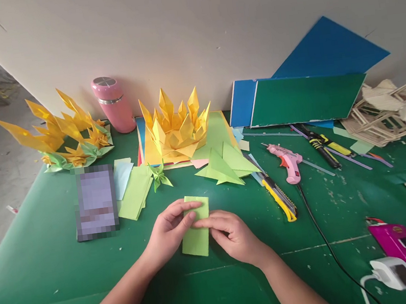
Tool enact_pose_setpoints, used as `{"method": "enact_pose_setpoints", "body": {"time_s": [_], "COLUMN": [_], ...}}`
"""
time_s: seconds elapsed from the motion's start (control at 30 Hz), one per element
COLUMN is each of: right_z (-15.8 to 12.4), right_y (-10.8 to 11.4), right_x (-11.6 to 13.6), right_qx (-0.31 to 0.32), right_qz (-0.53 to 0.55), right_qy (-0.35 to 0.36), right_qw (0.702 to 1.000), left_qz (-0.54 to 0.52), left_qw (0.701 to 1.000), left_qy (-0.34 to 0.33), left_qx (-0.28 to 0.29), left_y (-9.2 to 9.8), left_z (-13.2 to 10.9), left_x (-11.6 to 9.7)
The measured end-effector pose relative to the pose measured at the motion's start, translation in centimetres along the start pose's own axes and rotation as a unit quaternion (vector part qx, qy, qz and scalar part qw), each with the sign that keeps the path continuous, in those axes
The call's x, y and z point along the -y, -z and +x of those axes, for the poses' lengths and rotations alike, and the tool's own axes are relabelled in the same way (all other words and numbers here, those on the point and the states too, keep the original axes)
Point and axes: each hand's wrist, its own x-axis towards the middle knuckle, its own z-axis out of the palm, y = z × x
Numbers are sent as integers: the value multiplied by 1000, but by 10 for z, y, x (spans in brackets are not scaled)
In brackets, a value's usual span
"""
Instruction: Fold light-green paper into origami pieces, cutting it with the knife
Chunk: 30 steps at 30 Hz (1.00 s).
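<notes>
A light green strip of paper (195,244) is held upright-on over the green table, between both hands. My left hand (173,224) pinches its left side, with the thumb and a finger lying across the front. From the right, my right hand (231,232) grips the paper's edge, its index finger reaching across the middle and the other fingers curled. Just beyond the hands lie a small green folded paper flower (159,176) and several green folded paper triangles (223,165). A stack of green paper strips (134,195) rests to the left.
Behind stand a yellow folded paper crown (178,130), another yellow paper piece (74,128) and a pink flask (114,106). On the right are a yellow utility knife (279,199), a pink glue gun (287,161) with its cord and a magenta power strip (399,241). A blurred-out rectangle (96,202) lies left.
</notes>
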Motion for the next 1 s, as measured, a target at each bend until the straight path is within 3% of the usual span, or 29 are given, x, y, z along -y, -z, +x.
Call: {"method": "enact_pose_setpoints", "body": {"time_s": [0.23,0.73,0.83,1.0], "right_z": [-1,1,1,2], "right_y": [0,4,3,3], "right_x": [-4,-2,-2,-1], "right_qx": [-22,-65,-80,-94], "right_qz": [-24,57,83,94], "right_qy": [12,-75,-102,-144], "right_qw": [999,993,988,981], "left_qz": [-7,-22,-40,-38], "left_qw": [999,999,997,988], "left_qy": [-4,-43,-54,-129], "left_qx": [42,8,30,81], "left_y": [0,-5,-3,-2], "left_z": [0,-3,-5,-5], "left_x": [1,-1,-2,-3]}}
